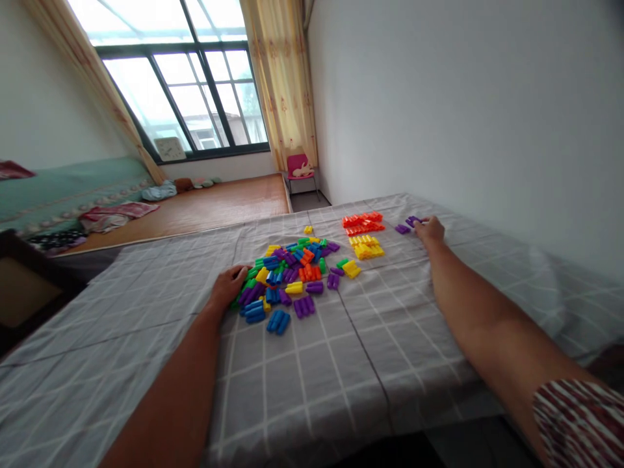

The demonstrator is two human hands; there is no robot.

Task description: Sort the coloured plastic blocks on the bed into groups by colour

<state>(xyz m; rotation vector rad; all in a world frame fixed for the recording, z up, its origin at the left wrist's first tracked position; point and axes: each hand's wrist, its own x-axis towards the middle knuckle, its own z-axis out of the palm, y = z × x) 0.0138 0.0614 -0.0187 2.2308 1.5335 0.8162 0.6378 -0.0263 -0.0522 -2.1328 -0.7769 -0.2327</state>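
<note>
Grey checked cloth [302, 383] underneath. Mixed block pile [291, 273] sits 8 o'clock from right hand [429, 231], 3 o'clock from left hand [230, 285]. Left hand rests at pile edge; grip can't be told. Right hand pinches a purple block [413, 220]; loose purple piece [402, 229] nearest it, 9 o'clock, roughly crosswise. Orange stack [363, 224] further along 9.

Checked cloth [292, 377] — under mixed-colour heap [291, 258], orange rows [363, 223], yellow rows [368, 249], purple piece [402, 229]
</note>
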